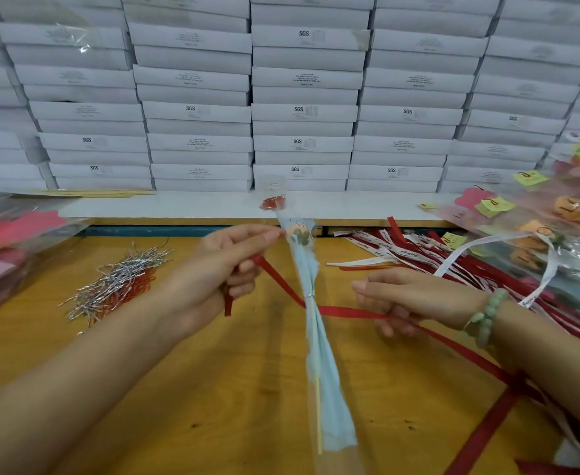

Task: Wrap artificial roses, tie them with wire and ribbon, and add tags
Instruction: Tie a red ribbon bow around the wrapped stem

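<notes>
My left hand (226, 269) and right hand (408, 299) each grip the red ribbon (346, 311) crossing the wrapped rose (316, 344) at its wire tie (309, 296); uneven pull could slip it off.

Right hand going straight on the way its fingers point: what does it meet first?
Probably the pale blue paper-wrapped rose, near its silver wire tie; depth is unclear, so the right hand might pass in front.

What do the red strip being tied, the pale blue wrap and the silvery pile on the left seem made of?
Red ribbon: probably satin-type fabric; flat, faint sheen, hangs limp. Blue wrap: thin matte tissue or non-woven sheet, soft ragged lower edge; paper or fabric, unclear. Silver pile: foil-bright twist wires, kinked and holding their bends.
</notes>
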### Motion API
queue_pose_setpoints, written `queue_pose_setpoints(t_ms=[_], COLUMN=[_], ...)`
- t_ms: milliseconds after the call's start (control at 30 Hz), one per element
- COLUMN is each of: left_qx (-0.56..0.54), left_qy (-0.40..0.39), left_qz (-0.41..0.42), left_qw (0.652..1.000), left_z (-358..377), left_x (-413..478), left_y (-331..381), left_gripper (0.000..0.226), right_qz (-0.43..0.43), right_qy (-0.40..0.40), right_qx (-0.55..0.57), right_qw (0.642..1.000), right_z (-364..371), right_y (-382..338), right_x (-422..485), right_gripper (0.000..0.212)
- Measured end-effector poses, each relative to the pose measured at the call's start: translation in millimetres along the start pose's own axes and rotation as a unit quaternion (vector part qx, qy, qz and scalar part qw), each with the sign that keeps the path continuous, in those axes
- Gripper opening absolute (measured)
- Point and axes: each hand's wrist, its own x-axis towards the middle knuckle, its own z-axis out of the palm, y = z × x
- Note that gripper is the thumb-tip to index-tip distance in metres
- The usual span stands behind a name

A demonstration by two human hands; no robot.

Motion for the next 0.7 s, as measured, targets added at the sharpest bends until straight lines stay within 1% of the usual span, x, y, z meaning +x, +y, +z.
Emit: queue_pose_setpoints(t_ms=[67,100,167,233,300,333,400,467,567,600,667,700], left_qx=[-0.019,-0.018,-0.025,-0.061,-0.093,-0.099,-0.109,-0.134,-0.139,-0.138,-0.141,-0.144], left_qy=[0.003,0.006,0.003,-0.009,-0.008,-0.004,-0.001,-0.009,-0.032,-0.037,-0.032,-0.025], left_qz=[0.014,0.024,0.045,0.053,0.056,0.061,0.073,0.087,0.106,0.110,0.113,0.113], left_qw=[1.000,1.000,0.999,0.997,0.994,0.993,0.991,0.987,0.984,0.984,0.983,0.983], left_z=[-1.0,-2.1,-4.8,-5.9,-5.8,-5.9,-5.8,-6.4,-6.2,-5.8,-5.2,-5.4], left_x=[1.2,1.8,1.7,0.9,0.5,0.7,1.5,2.5,2.8,3.1,3.9,4.6], left_y=[7.7,10.9,15.7,18.4,19.1,19.1,19.4,19.4,17.8,16.6,14.5,13.4], left_gripper=[0.028,0.030,0.030,0.025,0.019,0.017,0.013,0.016,0.021,0.021,0.022,0.025], right_qz=[0.019,0.022,0.005,-0.012,-0.012,-0.013,-0.016,-0.022,-0.005,-0.007,-0.033,-0.046], right_qy=[-0.079,-0.120,-0.193,-0.258,-0.302,-0.305,-0.268,-0.239,-0.285,-0.289,-0.278,-0.268], right_qx=[0.013,0.029,0.038,0.023,-0.012,-0.040,-0.095,-0.132,-0.156,-0.179,-0.220,-0.219], right_qw=[0.997,0.992,0.980,0.966,0.953,0.951,0.959,0.962,0.946,0.940,0.935,0.937], right_z=[-4.8,-7.3,-11.9,-14.7,-15.6,-15.9,-16.4,-16.0,-11.7,-9.9,-7.3,-6.6], right_y=[0.5,1.7,4.5,5.9,3.9,2.0,-2.5,-7.0,-10.8,-11.1,-11.6,-12.2], right_x=[-0.7,-1.4,-3.2,-6.0,-9.2,-10.4,-10.4,-11.6,-14.9,-15.9,-16.3,-15.9], right_gripper=[0.047,0.047,0.037,0.025,0.024,0.024,0.023,0.020,0.022,0.019,0.009,0.007])
